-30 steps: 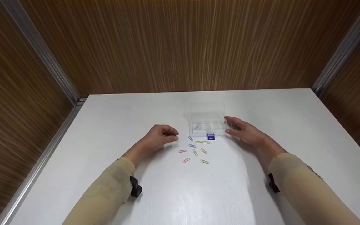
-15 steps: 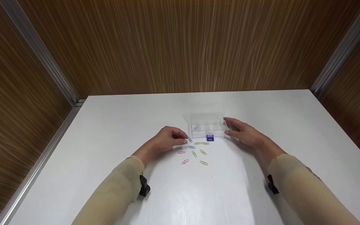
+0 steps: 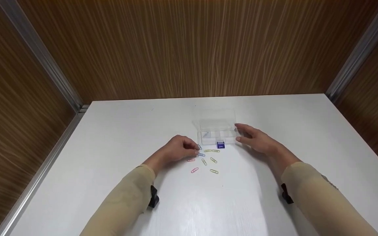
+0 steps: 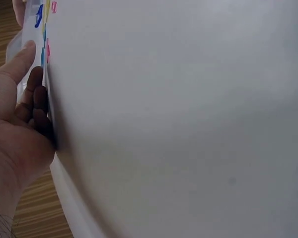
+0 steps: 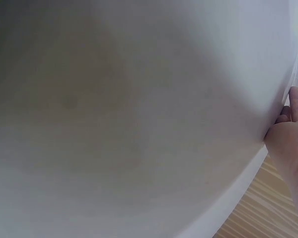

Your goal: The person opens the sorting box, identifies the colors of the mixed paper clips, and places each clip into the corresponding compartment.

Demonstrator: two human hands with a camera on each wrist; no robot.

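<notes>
My left hand [image 3: 179,150] is at the left of the scattered paper clips. Its fingertips are by the upper blue paper clip [image 3: 200,147], partly hiding it, while the thumb tip lies beside the lower blue paper clip [image 3: 201,155]. In the left wrist view, thumb and fingers stand apart. A clear plastic box [image 3: 210,141] lies with its lid raised, a pale clip [image 3: 206,134] in its left compartment and a blue latch [image 3: 220,145] at the front. My right hand [image 3: 258,139] touches the box's right side with thumb and index fingertip, spread apart.
Several yellow clips [image 3: 213,160] and pink clips [image 3: 194,170] lie on the white table [image 3: 189,203] in front of the box. Wood-grain panels [image 3: 189,49] stand behind the table and at both sides.
My left hand has moved right and slightly toward me, from beside the clips to the blue paper clips. The right hand stays at the box.
</notes>
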